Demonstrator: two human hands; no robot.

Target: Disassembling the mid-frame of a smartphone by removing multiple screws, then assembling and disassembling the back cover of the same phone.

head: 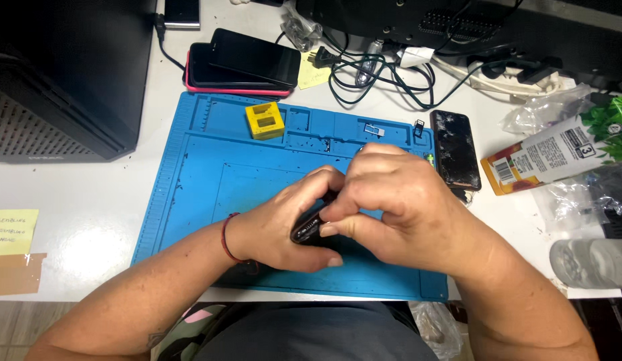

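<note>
Small black phone (309,229) is mostly buried between both hands, held just over the blue repair mat (190,194). Left hand (287,220) cups it from underneath, right hand (391,200) pinches its edge. Yellow block (264,120) sits up top, cracked phone (455,148) off to the right on the bench (90,200).

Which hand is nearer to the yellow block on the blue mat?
Left. The left hand lies just below the yellow block; the right hand sits farther off, below and to its right.
</note>
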